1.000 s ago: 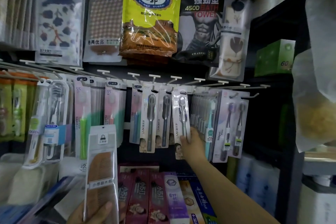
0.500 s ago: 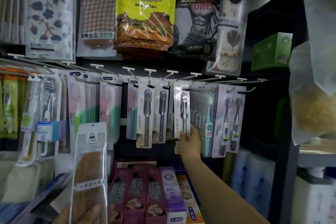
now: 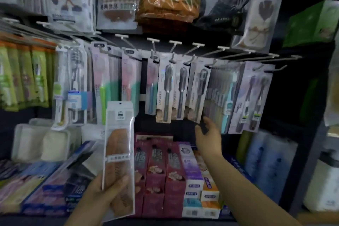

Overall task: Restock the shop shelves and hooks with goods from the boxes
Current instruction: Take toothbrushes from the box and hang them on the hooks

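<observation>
Holding the comb packet (image 3: 118, 154) by its lower end, the left hand (image 3: 104, 191) gripped light, slippery, floppy plastic; better pinched near its top hole. The right hand (image 3: 209, 134) hung loosely open, empty, beneath the toothbrush pack (image 3: 197, 93).

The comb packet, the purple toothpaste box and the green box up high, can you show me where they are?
comb packet (image 3: 119, 145): head view, on the brown comb inside the clear packet.
purple toothpaste box (image 3: 191, 167): head view, on its purple top face.
green box (image 3: 311, 24): head view, on its front face.
</observation>
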Tool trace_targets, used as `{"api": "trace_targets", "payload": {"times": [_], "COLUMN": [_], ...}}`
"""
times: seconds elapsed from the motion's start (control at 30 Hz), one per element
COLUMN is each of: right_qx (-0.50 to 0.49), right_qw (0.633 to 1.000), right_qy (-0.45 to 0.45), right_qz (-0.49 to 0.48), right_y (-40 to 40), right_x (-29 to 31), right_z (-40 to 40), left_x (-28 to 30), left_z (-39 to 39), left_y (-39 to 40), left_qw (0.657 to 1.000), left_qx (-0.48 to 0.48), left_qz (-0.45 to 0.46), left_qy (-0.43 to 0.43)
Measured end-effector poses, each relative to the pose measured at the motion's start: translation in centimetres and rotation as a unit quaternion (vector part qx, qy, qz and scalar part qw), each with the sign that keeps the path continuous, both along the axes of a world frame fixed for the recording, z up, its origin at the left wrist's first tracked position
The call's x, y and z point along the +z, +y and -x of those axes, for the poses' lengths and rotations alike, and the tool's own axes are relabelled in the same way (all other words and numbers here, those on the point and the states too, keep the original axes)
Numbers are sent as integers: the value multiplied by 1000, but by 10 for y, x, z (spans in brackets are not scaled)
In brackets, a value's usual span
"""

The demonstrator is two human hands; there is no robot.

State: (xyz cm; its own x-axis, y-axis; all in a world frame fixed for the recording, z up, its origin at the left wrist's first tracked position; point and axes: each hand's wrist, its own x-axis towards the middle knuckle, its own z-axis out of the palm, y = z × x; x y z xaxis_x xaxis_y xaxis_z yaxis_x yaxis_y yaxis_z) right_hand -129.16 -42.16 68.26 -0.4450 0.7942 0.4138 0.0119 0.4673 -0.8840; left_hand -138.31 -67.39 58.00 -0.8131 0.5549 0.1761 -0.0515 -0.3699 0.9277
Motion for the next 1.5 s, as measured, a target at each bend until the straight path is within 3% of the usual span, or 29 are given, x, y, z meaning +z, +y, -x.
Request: {"api": "trace_targets", "payload": {"times": [0.17,0.33,0.43,0.77,1.07,1.23,1.5], "right_qx": [50,251,316,352,411,426,382], "right_qw": [995,963,943,923,870,815,721], "right_qy": [-22,-90,-102,-129,-209,-314,-485], "right_qz": [-80,-38,7,86,175,237,315], "right_y": [-64,-150,-179,-226,-285,-333,-388], "right_x": [-28,-65,-87,-131,-225,-322,-426], "right_z": [-38,-48,-40,-18,-37,-66,-120], "left_x": [8,-19,-38,-78,-158,-239,-354], "left_z": [-31,-47,-50,-47,-89,-136,-174], "left_y": [-15,-32,-45,-109,-190,-255,-394], "left_qw": [999,997,996,990,974,927,782], "left_qx": [-27,-21,-36,-58,62,144,252], "left_qz": [1,47,58,109,150,224,363], "left_qy": [-44,-48,-53,-73,-158,-263,-439]}}
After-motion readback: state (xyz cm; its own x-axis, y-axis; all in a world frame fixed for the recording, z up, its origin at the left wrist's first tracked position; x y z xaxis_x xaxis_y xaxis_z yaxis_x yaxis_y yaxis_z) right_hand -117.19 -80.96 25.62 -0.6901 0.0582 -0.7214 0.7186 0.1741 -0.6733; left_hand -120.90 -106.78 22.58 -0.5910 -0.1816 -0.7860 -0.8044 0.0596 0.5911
